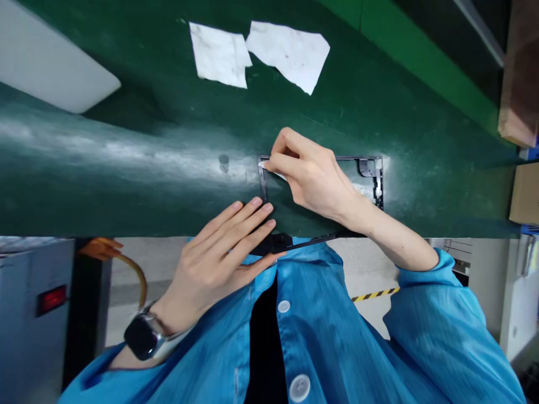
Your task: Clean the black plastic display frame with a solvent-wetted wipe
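A thin black rectangular frame point(357, 159) lies on the green work surface, its near side reaching over the front edge. My left hand point(223, 255) rests flat on the frame's near left corner, fingers stretched out. At the far left corner, my right hand point(314, 177) pinches a small white piece, perhaps paper or cloth point(280, 175), and presses it to the frame. Most of that piece is hidden by my fingers. My right forearm covers part of the frame's near right side.
Two torn white sheets point(288, 50) lie farther back on the green table point(168, 168). A pale, rounded-corner panel point(54, 62) juts in at the upper left. Brown boxes point(524, 193) stand at the far right. Below the front edge is a grey cabinet point(33, 325).
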`<act>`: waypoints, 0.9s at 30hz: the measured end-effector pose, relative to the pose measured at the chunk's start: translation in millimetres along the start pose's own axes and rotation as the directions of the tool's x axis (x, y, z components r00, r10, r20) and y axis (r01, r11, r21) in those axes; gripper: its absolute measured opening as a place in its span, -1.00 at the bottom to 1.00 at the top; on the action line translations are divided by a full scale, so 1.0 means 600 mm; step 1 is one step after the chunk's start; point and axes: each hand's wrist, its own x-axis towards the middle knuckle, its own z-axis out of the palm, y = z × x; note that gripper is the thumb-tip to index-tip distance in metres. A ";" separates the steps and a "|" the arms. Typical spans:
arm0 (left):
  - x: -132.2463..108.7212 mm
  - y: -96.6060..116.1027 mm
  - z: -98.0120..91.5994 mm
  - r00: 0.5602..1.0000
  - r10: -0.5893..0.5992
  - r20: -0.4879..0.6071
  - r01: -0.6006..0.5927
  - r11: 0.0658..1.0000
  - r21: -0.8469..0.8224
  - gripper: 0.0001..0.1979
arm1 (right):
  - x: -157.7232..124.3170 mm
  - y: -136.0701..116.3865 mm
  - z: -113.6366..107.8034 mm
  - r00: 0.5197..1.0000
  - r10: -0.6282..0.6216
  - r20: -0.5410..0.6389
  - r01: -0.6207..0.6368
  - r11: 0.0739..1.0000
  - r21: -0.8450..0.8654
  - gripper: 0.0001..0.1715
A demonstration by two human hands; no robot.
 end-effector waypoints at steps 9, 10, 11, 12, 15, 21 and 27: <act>0.004 0.007 -0.012 0.998 -0.044 0.036 0.044 0.999 0.003 -0.23 | -0.029 -0.025 -0.005 0.993 -0.022 0.119 0.028 0.998 -0.055 -0.57; 0.003 0.008 -0.013 0.998 -0.042 0.036 0.042 0.999 0.007 -0.24 | -0.025 -0.023 -0.004 0.995 -0.014 0.096 0.021 0.997 -0.072 -0.58; 0.003 0.008 -0.014 0.998 -0.041 0.038 0.040 0.999 0.011 -0.24 | -0.021 -0.022 -0.003 0.998 0.000 0.069 0.006 0.995 -0.095 -0.58; 0.003 0.007 -0.014 0.999 -0.039 0.038 0.038 0.999 0.016 -0.24 | -0.017 -0.021 -0.002 0.999 0.008 0.047 -0.002 0.993 -0.115 -0.58; 0.003 0.006 -0.015 0.999 -0.028 0.045 0.027 0.999 0.022 -0.24 | -0.014 -0.026 -0.008 0.995 -0.007 0.102 0.020 0.991 -0.129 -0.52; 0.001 0.002 -0.015 0.999 0.005 0.054 -0.007 1.000 0.030 -0.21 | -0.008 -0.043 -0.027 0.959 0.076 0.273 -0.026 0.983 -0.184 -0.45; 0.000 0.002 -0.017 0.998 -0.003 0.056 0.002 1.000 0.028 -0.19 | -0.008 -0.045 -0.033 0.949 0.056 0.311 -0.026 0.995 -0.100 -0.43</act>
